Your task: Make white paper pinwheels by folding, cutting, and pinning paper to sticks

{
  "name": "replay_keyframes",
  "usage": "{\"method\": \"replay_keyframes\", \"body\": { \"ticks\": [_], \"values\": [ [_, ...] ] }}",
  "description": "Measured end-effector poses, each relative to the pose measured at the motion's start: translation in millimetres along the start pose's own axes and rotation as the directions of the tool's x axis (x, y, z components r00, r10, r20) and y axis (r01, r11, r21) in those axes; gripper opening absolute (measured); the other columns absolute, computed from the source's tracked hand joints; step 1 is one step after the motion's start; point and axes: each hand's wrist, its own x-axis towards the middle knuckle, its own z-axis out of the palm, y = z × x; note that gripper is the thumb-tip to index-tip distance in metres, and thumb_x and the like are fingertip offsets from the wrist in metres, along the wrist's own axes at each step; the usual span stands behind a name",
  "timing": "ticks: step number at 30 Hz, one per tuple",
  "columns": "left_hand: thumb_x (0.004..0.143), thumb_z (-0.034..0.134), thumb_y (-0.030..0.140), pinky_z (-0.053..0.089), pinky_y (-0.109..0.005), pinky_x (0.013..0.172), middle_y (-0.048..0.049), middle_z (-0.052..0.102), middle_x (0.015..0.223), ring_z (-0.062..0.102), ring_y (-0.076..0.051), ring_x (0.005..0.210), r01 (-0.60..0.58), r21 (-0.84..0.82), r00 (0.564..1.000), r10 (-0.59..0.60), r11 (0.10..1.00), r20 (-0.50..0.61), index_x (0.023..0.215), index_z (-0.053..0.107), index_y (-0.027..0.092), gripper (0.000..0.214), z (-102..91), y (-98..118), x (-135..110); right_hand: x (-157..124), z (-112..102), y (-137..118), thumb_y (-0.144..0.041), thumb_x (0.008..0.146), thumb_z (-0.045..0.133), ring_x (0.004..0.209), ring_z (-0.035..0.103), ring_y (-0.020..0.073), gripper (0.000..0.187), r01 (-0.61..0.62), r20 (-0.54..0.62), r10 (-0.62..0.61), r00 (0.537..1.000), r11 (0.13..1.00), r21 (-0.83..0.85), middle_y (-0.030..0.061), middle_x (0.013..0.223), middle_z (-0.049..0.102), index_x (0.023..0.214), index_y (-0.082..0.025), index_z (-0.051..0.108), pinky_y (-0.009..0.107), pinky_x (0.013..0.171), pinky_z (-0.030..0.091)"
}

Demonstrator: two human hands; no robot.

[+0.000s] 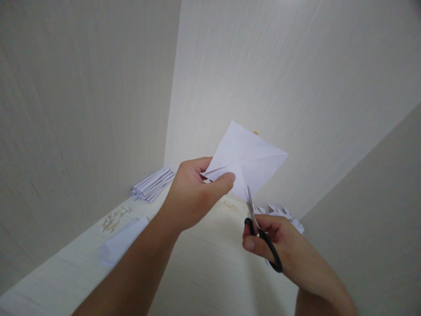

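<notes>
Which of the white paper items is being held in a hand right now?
The creased sheet in the left hand, scissors at its lower corner. The bundle, loose paper at lower left and folded pieces at right lie unheld.

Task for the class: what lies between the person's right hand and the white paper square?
In the head view, the scissors: the right hand grips their handles, and their blades point toward the paper square's lower corner.

White paper in left hand, scissors in right hand
</notes>
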Motion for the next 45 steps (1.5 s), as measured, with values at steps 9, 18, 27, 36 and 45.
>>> {"method": "replay_keyframes", "body": {
  "ticks": [9,18,27,36,45],
  "values": [
    [0.084,0.068,0.037,0.045,-0.024,0.055,-0.0010,0.066,0.063,0.060,-0.014,0.061,-0.047,0.049,0.987,0.039,0.998,0.154,0.066,0.064,0.015,0.028,1.1,1.3,-0.8,-0.6,0.9,-1.7,-0.054,0.070,0.085,0.059,0.035,0.0108,0.043,0.014,0.000,-0.014,1.000,1.000,-0.002,-0.0038,0.063,0.047,0.072,-0.018,0.063,0.024,0.049,0.024],
    [0.085,0.066,0.033,0.044,-0.022,0.053,0.0005,0.064,0.060,0.060,-0.013,0.058,-0.052,0.061,0.988,0.043,0.997,0.146,0.062,0.062,0.016,0.029,2.4,1.9,-2.0,-0.3,0.7,-0.2,-0.053,0.075,0.081,0.059,0.028,0.0104,0.045,0.014,-0.010,-0.014,1.000,0.999,-0.029,-0.0057,0.062,0.035,0.064,-0.019,0.052,0.026,0.051,0.021],
    [0.085,0.067,0.031,0.043,-0.021,0.052,0.0014,0.064,0.058,0.059,-0.012,0.056,-0.039,0.054,0.991,0.032,0.998,0.133,0.060,0.062,0.016,0.029,2.2,7.1,-2.4,0.2,-0.2,-3.8,-0.056,0.074,0.078,0.053,0.034,0.0106,0.045,0.003,-0.088,-0.015,0.996,0.991,-0.134,-0.0042,0.054,0.046,0.058,-0.019,0.057,0.027,0.050,0.025],
    [0.085,0.066,0.028,0.043,-0.019,0.052,0.0029,0.063,0.058,0.057,-0.010,0.055,-0.043,0.009,0.988,0.041,0.999,0.146,0.061,0.061,0.016,0.027,4.5,5.6,-1.6,1.4,-0.2,-4.4,-0.056,0.073,0.078,0.052,0.033,0.0103,0.046,-0.020,-0.104,0.005,0.995,0.989,-0.147,-0.0044,0.053,0.043,0.057,-0.019,0.056,0.027,0.049,0.024],
    [0.085,0.065,0.030,0.040,-0.021,0.050,0.0023,0.061,0.058,0.055,-0.011,0.056,-0.035,0.083,0.980,0.018,0.996,0.197,0.061,0.061,0.016,0.028,5.9,6.9,-5.8,2.5,3.5,-5.2,-0.053,0.074,0.080,0.059,0.034,0.0107,0.043,0.040,-0.098,-0.048,0.994,0.996,-0.082,-0.0046,0.062,0.042,0.066,-0.018,0.055,0.026,0.053,0.027]
  ]
}}
